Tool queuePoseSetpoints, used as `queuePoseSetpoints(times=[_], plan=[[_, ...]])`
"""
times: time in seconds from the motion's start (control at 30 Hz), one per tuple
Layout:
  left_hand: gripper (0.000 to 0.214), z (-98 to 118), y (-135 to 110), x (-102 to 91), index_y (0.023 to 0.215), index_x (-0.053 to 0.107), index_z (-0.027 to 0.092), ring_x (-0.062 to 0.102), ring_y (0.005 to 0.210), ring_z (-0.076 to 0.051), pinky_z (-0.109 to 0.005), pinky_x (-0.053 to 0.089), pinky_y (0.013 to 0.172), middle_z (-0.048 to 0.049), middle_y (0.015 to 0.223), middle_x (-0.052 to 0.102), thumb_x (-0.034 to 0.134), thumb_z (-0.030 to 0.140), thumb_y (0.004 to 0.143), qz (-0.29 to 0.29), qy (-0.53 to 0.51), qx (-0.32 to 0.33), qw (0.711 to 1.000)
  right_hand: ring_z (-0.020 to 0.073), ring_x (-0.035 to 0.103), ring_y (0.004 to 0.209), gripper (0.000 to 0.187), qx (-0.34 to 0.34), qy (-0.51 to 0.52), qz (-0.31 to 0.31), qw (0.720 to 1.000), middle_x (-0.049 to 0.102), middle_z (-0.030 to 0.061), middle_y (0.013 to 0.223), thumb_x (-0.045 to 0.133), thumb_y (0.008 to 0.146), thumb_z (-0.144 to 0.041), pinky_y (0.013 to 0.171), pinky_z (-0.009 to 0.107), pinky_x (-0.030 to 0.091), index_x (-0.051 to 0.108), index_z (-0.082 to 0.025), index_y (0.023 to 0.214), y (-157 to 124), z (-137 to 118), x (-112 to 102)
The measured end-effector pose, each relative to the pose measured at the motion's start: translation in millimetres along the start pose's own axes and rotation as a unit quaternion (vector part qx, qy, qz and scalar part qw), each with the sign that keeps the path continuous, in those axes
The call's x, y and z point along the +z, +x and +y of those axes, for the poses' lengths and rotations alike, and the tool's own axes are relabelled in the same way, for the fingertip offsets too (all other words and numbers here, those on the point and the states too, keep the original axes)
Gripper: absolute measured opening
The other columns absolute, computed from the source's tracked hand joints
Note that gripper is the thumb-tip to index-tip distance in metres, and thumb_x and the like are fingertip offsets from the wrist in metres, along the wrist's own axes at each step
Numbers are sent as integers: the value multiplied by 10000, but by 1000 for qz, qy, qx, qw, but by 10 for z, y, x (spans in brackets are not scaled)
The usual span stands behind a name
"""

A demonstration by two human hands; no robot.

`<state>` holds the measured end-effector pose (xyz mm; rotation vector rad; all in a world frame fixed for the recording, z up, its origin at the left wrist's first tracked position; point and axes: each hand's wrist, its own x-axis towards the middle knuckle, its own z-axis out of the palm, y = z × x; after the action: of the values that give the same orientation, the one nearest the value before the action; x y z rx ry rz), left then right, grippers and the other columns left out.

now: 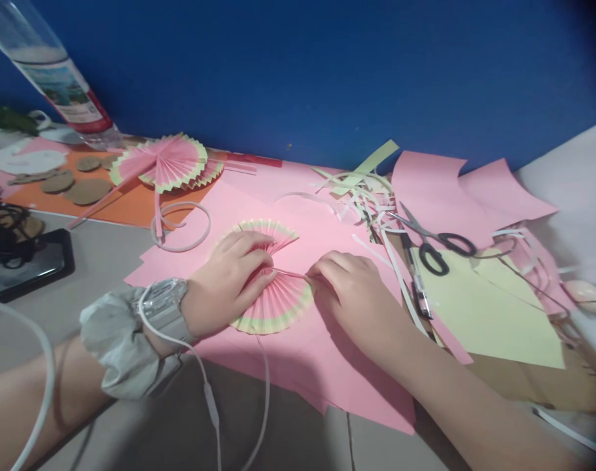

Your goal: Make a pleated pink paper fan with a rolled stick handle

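Note:
A pleated pink paper fan point(278, 301) with a yellow-green rim is spread almost full circle over pink paper sheets point(356, 379). My left hand point(236, 278) lies across its left side, fingers closed on the folds near the centre. My right hand point(344, 281) pinches the fan's outer edge on the right, where a pleated end runs out from the centre. A gap between pleats shows at the upper right of the fan. My left palm and fingers hide part of its left side.
Finished-looking paper fans point(165, 163) and cardboard discs point(86, 191) lie at the back left, near a plastic bottle point(65, 88). To the right are scissors point(432, 245), a pen point(418, 281), paper scraps point(366, 196) and a pale green sheet point(494, 314). A phone point(37, 265) sits left. A white cable point(207, 392) trails from my left wrist.

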<state>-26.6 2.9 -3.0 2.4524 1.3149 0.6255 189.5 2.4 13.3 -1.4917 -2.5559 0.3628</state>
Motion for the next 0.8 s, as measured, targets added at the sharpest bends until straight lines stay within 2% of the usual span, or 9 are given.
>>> queuePoseSetpoints(times=[0.1,0.47,0.57,0.73,0.8], plan=[[206,29,-11,8,970,615,147,460,1185,-237,-428,349,1053,-112,1241,537,453,265,924,2,-3,5,1000,193,545,838,149,0,-6,-14,1000,632,33,871,508,857,-73,766,345,356,619,-168,831,4,-23,-39],[196,186,-67,48,1001,592,146,442,1206,-238,-431,333,1068,-118,1260,532,471,154,847,-22,-13,27,999,181,546,815,122,-28,61,-35,997,625,38,862,509,898,-168,731,327,393,611,-168,832,2,-104,-36],[203,205,-67,53,1001,595,142,442,1206,-235,-426,330,1071,-121,1259,533,445,164,865,-29,-15,29,999,181,545,826,140,-43,69,-43,996,622,43,883,485,914,-178,734,325,396,608,-171,849,-2,-115,-39],[254,206,-75,59,1071,570,125,446,1209,-225,-406,337,1073,-129,1261,537,436,146,858,-11,-14,35,999,176,543,820,152,-57,69,-46,995,612,44,876,464,913,-143,736,318,396,600,-168,850,-6,-119,-32],[293,195,-79,55,1127,554,120,433,1234,-235,-433,310,1092,-129,1290,527,439,167,861,1,7,27,1000,173,540,812,143,-58,65,-43,995,606,46,870,469,907,-135,729,315,396,591,-162,839,-8,-114,-30]])
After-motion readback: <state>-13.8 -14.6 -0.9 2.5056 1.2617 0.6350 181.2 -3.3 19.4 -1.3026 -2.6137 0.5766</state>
